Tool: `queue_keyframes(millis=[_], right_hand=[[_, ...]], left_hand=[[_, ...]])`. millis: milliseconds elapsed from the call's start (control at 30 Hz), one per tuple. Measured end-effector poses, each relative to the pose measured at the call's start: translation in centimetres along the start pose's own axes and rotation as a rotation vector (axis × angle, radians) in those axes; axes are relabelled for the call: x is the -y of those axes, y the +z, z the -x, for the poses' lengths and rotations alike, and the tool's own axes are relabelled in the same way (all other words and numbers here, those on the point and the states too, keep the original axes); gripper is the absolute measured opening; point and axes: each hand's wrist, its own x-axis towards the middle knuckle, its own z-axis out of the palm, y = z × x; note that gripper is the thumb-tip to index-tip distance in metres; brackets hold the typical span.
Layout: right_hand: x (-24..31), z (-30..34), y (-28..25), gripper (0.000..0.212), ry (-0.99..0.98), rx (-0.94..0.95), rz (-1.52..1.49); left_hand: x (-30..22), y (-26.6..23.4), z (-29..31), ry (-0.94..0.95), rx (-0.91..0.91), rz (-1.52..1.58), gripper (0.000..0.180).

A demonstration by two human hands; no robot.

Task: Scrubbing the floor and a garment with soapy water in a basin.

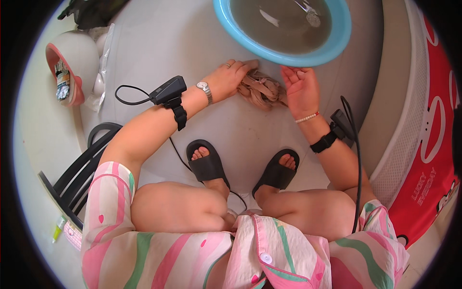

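Note:
A crumpled tan-brown cloth (262,91) lies in a bunch on the pale floor, just in front of the basin. My left hand (230,77), wearing a ring and a watch, closes its fingers over the cloth's left side. My right hand (302,89) is palm up at the cloth's right edge, its fingers loosely bent and apart, with nothing seen in them. Its fingertips come close to the rim of a light-blue basin (284,59); contact is unclear. Murky grey-brown water (288,36) with bright reflections fills the basin.
Black slippers (208,161) are on my feet between my arms. A black slatted chair or rack (79,176) stands at left, beyond it a white and pink container (77,62). Red printed fabric (423,159) runs along the right. Black cables (357,183) hang from both forearm devices.

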Motion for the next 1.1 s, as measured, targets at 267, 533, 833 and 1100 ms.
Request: queue_keyframes(millis=[267, 533, 833, 1100], right_hand=[[-2.5, 2.3, -2.0, 0.044, -0.672, 0.573, 1.628], [1.8, -1.4, -4.1, 0.042, 0.023, 0.722, 1.308], [3.1, -5.1, -6.2, 0.048, 0.087, 0.071, 1.052], [-2.8, -2.0, -3.5, 0.048, -0.985, 0.306, 1.955]], left_hand=[[0.4, -1.8, 0.5, -0.01, 0.28, 0.228, 0.055], [4.5, -6.8, 2.9, -0.4, 0.603, 0.967, 0.051], [7.7, -4.5, -1.2, -0.63, -0.016, 1.028, 0.057], [6.9, -1.1, -3.0, -0.095, -0.097, -0.097, 0.055]])
